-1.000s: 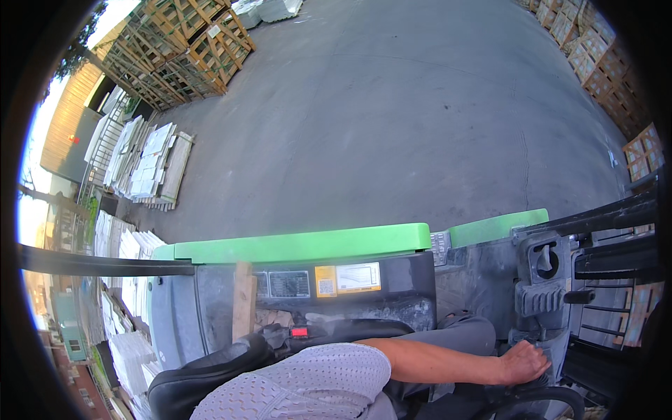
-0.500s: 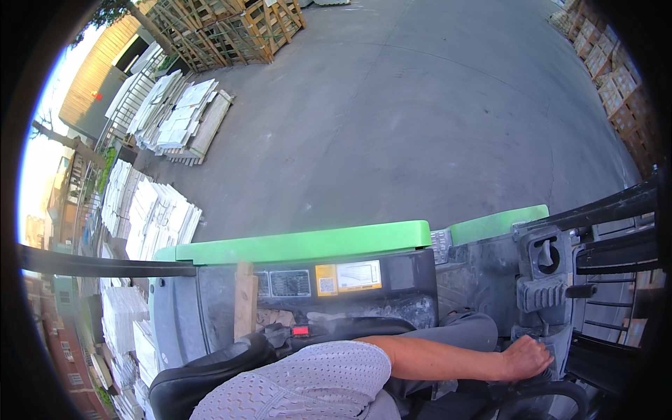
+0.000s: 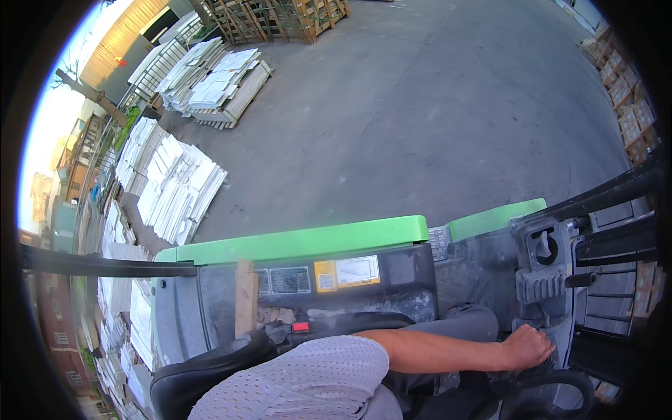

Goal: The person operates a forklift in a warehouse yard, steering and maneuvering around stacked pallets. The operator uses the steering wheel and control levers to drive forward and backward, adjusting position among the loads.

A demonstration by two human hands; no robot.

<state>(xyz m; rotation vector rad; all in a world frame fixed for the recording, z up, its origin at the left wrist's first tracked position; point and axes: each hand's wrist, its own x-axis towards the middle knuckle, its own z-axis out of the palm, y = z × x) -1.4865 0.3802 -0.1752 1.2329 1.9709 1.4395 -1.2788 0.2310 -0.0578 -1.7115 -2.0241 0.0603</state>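
Observation:
My left arm reaches across to the lower right, out of a pale perforated short sleeve (image 3: 294, 378). My left hand (image 3: 526, 348) is closed in a fist just above the rim of a black steering wheel (image 3: 584, 385). What the fingers grip is hidden under the fist. Beside the hand stands a dusty grey console (image 3: 542, 287) with a short black lever (image 3: 579, 281). My dark-trousered leg (image 3: 462, 326) is bent behind the forearm. I do not see my right hand.
Around me is a vehicle with a green-edged side cover (image 3: 301, 239), a black seat (image 3: 210, 364), a red buckle (image 3: 300, 327) and a wooden block (image 3: 245, 297). Outside are white slab stacks (image 3: 182, 189), wooden crates (image 3: 280, 17), boxed pallets (image 3: 637, 122) and grey paving (image 3: 392, 119).
The slab stacks and crates outside have shifted up and right across the view, while the vehicle parts stay nearly in place. My left fist and the wheel rim have moved slightly upward.

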